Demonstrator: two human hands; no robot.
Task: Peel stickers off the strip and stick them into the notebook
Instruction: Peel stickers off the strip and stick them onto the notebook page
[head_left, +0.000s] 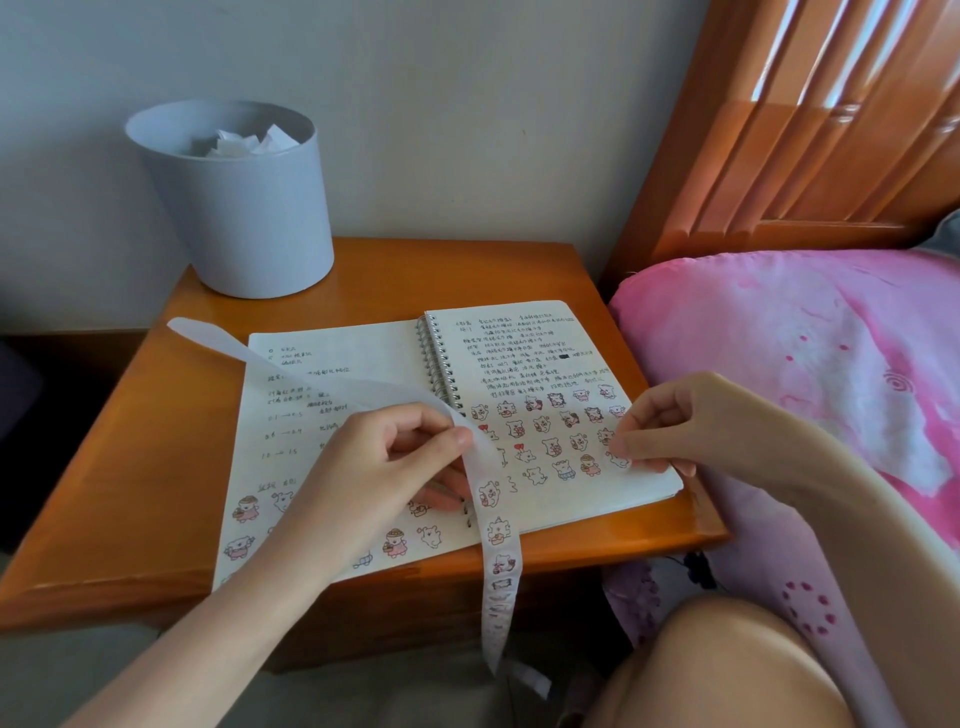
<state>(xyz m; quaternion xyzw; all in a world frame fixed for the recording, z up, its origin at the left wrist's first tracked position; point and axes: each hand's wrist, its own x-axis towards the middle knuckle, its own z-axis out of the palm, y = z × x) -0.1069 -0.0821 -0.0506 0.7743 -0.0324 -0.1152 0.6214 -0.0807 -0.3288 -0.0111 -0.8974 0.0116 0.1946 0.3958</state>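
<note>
Sticker strip (491, 493) draped diagonally over the open notebook (353, 364): blank, peeled length running from beyond the notebook's upper-left corner across the left page; printed length, with small cartoon animal stickers in a row, hanging past the notebook's near edge and down over the front of the desk (145, 467). Left hand (374, 467) above the lower middle of the notebook, thumb and forefinger pinching the strip at its bend, remaining fingers curled beneath. Right hand (685, 421) over the notebook's right edge, fingers curled, tips pinching one small peeled sticker (619, 460) at the lower right of the right page; contact with the paper impossible to tell. Notebook lying flat and open, spiral binding (439, 358) down the middle; handwriting on the upper part of both pages, rows of stuck-on stickers on the lower part. Under the notebook, glossy orange-brown wooden desk with a raised rounded rim. Behind the notebook to the left, pale grey bin (244, 223) on the desk's far corner, crumpled white paper scraps (244, 143) inside; further behind, plain pale wall (467, 104). Right of the notebook, pink patterned bedding (779, 374) against the desk's side; above it, slatted wooden headboard (810, 130) in the same orange tone. Nearer than the notebook, at lower right, a bare knee (727, 670).
</note>
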